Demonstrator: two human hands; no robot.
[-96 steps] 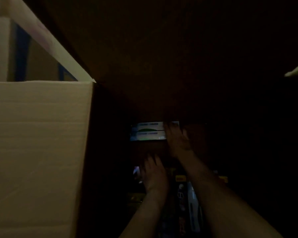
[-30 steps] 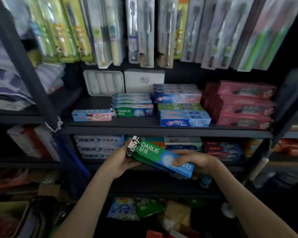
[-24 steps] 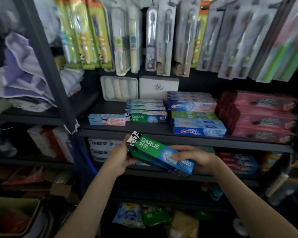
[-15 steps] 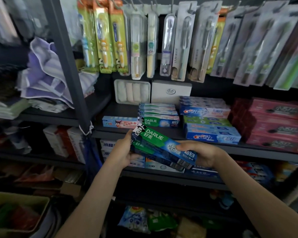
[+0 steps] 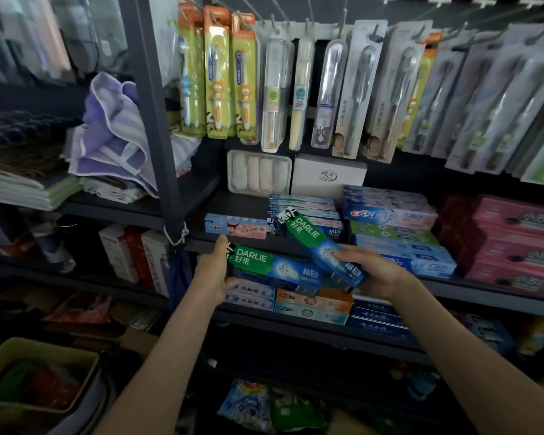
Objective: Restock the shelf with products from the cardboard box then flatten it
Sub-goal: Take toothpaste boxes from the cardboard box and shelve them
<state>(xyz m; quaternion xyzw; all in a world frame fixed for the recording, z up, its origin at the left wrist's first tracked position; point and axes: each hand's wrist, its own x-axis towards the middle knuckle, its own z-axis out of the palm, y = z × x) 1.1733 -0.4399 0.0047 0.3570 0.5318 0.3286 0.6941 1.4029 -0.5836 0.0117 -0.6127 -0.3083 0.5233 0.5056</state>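
Gripped tilted Darlie box (image 5: 318, 243) in right hand (image 5: 374, 273), long axis aimed at shelf stack (image 5: 308, 206) just beyond; clasped level box (image 5: 274, 266), perhaps two, in left hand (image 5: 212, 271).

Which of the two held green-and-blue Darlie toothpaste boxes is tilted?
The green-and-blue Darlie box in the right hand, slanting upward; the other box, in the left hand, lies level.

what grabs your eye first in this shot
At centre, the left hand holds a level Darlie toothpaste box and the right hand a tilted Darlie toothpaste box, both green and blue. Packaged toothbrushes hang in rows above; pink boxes are stacked at far right.
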